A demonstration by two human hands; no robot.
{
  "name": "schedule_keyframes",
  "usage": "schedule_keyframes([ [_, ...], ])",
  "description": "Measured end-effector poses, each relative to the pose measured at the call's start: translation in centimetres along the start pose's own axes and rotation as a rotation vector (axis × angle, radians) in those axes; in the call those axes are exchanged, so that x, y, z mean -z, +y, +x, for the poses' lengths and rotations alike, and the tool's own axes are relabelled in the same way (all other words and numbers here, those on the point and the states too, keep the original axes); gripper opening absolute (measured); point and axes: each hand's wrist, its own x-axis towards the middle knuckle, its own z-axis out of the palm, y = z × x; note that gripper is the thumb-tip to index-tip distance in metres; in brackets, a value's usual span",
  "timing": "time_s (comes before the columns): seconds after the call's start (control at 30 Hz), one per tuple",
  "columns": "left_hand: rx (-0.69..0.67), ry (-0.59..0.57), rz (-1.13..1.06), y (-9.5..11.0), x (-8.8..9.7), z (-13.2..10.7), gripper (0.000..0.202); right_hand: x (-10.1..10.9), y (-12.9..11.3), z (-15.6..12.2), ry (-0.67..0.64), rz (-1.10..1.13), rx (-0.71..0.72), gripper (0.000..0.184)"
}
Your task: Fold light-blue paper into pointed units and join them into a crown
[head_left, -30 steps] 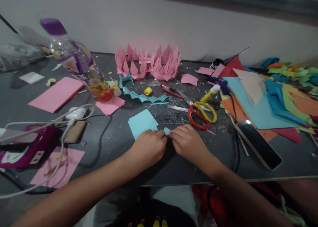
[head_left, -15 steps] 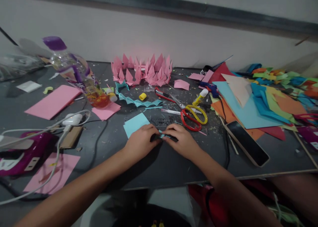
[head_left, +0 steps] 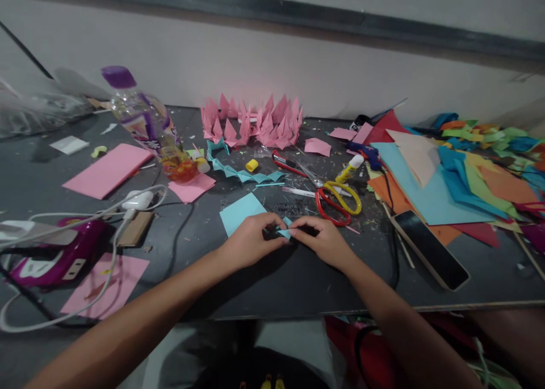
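Between my two hands, over the front middle of the table, is a small folded piece of light blue paper (head_left: pixel 284 231). My left hand (head_left: pixel 255 237) pinches its left side between thumb and fingers. On its right side, the fingertips of my right hand (head_left: pixel 322 238) are closed on the same piece. Flat light blue paper squares (head_left: pixel 242 212) lie just beyond my left hand. Farther back rests a zigzag strip of folded blue paper (head_left: pixel 242 173). Behind it stand pink pointed paper rings (head_left: pixel 251 122).
Scissors with red and yellow handles (head_left: pixel 340 201), a glue stick (head_left: pixel 349 168) and a phone (head_left: pixel 430 250) lie to the right, near piled coloured paper (head_left: pixel 451 190). On the left are a bottle (head_left: pixel 155 128), pink paper (head_left: pixel 108 170), white cables (head_left: pixel 119 224) and a magenta device (head_left: pixel 63 250).
The folded blue piece has turned between my fingers, and more of it shows. The whole view has shifted slightly, so the table things appear farther right.
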Motion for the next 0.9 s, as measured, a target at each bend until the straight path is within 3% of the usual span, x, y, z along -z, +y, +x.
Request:
schedule_keyframes([
  [0.3,0.056,0.097,-0.095,-0.1,-0.1,0.2,0.015,-0.7,0.7,0.1,0.13,0.191,0.022,0.011],
  [0.53,0.076,0.165,-0.176,-0.5,-0.5,0.7,0.015,-1.0,1.0,0.3,0.184,0.207,-0.007,0.04],
  [0.73,0.115,0.158,-0.307,-0.9,-0.8,0.9,0.016,-1.0,0.8,0.2,0.18,0.246,-0.054,0.037],
  [0.8,0.137,0.108,-0.368,-1.1,-0.8,0.9,0.023,-1.0,0.9,0.2,0.18,0.253,-0.061,0.036],
  [0.9,0.173,0.016,-0.388,-1.3,-0.8,0.9,0.017,-1.0,1.1,0.2,0.182,0.245,-0.07,0.034],
])
